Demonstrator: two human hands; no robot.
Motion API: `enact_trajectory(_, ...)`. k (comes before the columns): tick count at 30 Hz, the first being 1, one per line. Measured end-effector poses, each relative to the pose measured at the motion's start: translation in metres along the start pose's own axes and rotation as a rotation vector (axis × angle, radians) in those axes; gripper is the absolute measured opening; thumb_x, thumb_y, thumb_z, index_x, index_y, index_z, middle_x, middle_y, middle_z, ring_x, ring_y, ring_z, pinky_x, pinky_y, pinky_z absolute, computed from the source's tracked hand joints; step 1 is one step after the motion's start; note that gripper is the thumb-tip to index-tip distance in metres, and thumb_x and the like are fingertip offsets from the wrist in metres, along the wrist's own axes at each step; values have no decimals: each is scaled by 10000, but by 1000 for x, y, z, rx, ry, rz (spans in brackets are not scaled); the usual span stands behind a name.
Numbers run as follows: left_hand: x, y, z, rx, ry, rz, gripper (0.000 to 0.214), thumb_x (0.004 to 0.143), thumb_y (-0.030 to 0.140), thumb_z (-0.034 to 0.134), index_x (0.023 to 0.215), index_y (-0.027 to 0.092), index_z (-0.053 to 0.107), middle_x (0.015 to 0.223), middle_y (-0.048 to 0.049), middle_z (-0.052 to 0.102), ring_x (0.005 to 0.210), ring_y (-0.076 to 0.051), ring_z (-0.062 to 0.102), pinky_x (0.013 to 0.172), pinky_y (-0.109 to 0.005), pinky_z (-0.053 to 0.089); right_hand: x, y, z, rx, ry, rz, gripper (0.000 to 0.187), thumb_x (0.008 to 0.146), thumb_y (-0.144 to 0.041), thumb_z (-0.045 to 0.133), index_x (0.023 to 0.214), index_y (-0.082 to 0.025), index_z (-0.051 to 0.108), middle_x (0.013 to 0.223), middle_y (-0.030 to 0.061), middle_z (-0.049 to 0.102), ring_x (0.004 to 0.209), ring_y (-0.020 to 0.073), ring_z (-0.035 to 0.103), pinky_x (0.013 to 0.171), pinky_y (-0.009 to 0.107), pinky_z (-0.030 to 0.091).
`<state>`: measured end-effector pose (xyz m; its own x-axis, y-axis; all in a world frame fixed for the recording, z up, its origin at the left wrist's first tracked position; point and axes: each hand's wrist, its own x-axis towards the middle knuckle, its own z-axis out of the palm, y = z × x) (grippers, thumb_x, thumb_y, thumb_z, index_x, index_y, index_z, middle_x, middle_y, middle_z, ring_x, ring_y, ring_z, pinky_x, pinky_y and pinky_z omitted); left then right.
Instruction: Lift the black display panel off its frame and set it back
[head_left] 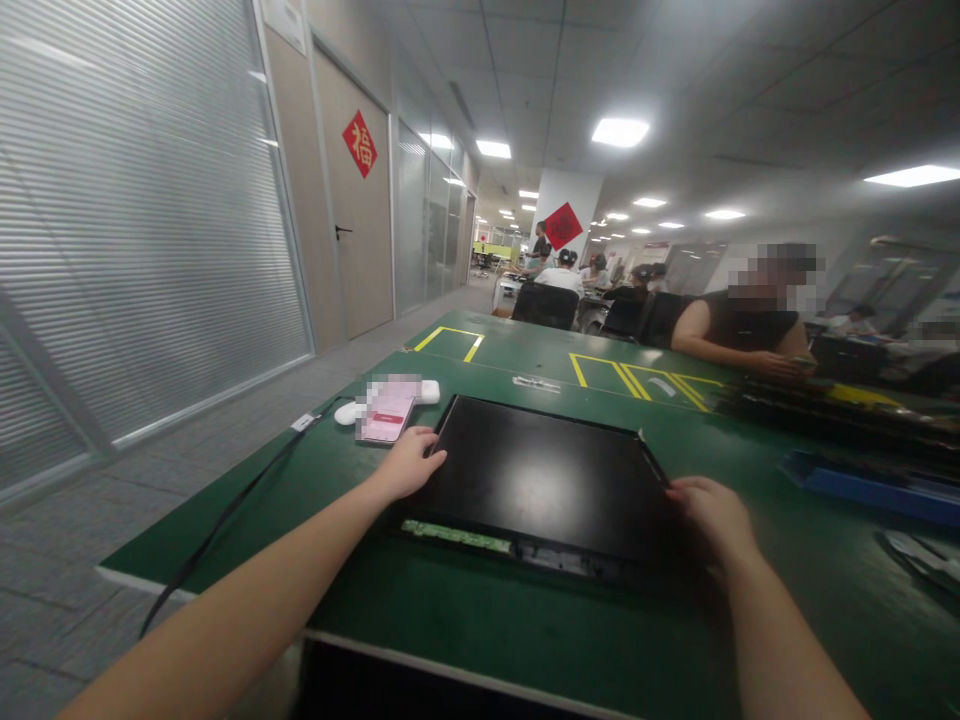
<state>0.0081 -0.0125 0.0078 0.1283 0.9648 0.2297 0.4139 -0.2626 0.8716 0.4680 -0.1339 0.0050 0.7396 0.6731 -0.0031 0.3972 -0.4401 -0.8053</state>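
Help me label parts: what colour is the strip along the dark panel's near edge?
The strip is green at left, dark at right; best seen: head view.

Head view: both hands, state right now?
Left hand: touching the black panel at its left edge; whether it grips cannot be told.
Right hand: closed on the panel's right edge.

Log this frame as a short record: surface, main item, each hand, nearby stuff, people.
surface: green table with yellow tape
main item: black screen, dark face up
near edge: green circuit strip along its left part
left hand: at the screen's left edge
right hand: fingers at its right edge
nearby: phone beyond left hand; black cable over table's left edge
people: one seated person at right, others farther back
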Motion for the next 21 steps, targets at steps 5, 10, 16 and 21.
enact_trajectory(5,2,-6,0,57,-13,7,136,593,298,796,671,225,713,1147,-156,680,1220,-420,558,1140,-487,362,1,1,1,1,1,11,307,614,-250,569,859,-203,747,891,95,778,778,244,676,601,319,465)
enact_trajectory(10,4,-9,0,239,-79,45,252,694,348,707,857,165,765,1253,-170,655,1242,-376,569,1136,-465,382,1,0,1,-3,1,36,304,623,-226,571,876,-200,738,859,79,772,751,225,667,601,301,453)
enact_trajectory(16,2,1,-2,137,-1,50,367,754,436,677,982,163,768,1292,-152,678,1239,-359,590,1094,-471,430,2,2,2,-1,6,30,273,653,-230,572,870,-204,735,872,68,775,725,206,652,606,293,450)
enact_trajectory(21,-4,15,-1,-380,-75,-122,553,698,519,783,1104,148,732,1154,-138,757,1129,-338,675,1001,-451,512,4,6,3,-2,15,14,264,643,-241,594,862,-202,736,832,73,769,714,214,655,597,298,446)
